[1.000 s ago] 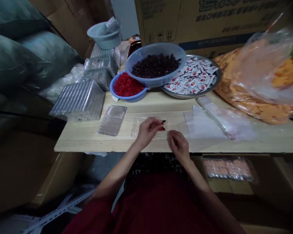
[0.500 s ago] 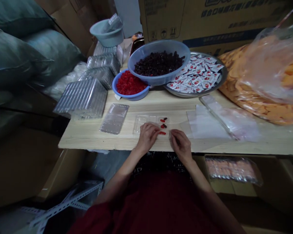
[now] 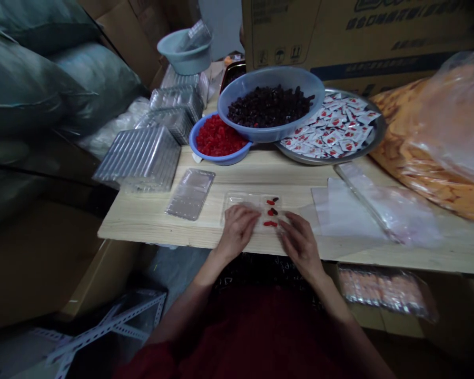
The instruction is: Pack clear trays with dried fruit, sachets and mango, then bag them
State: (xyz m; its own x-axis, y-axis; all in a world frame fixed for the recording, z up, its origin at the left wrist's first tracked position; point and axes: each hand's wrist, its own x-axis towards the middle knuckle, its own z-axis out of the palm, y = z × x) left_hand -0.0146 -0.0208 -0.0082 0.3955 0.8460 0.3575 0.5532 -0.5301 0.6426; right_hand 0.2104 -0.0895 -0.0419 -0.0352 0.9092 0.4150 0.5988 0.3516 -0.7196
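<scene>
A clear plastic tray [image 3: 245, 196] lies near the table's front edge. Small red pieces [image 3: 270, 223] and dark pieces [image 3: 275, 199], like dried fruit, are in its right side. Over the lower middle of this tray is my left hand [image 3: 236, 230], thumb and fingertips pinched together; what they hold, if anything, is hidden. My right hand [image 3: 302, 243] is at the tray's right edge, fingers bent but apart, nothing visible in them. Further left, a second clear tray or lid [image 3: 190, 193] lies flat on the wood.
Behind stand a blue bowl of red pieces [image 3: 220, 138], a larger bowl of dark pieces [image 3: 269, 105] and a metal basin of white sachets [image 3: 337, 126]. Stacked clear trays [image 3: 142, 158] are at left. Plastic sleeves [image 3: 351, 210] and a big orange bag [image 3: 430, 142] occupy the right.
The view has shifted slightly, so the table things appear further right. My right hand's fingers have spread apart by the tray's edge; my left hand stays pinched over the tray.
</scene>
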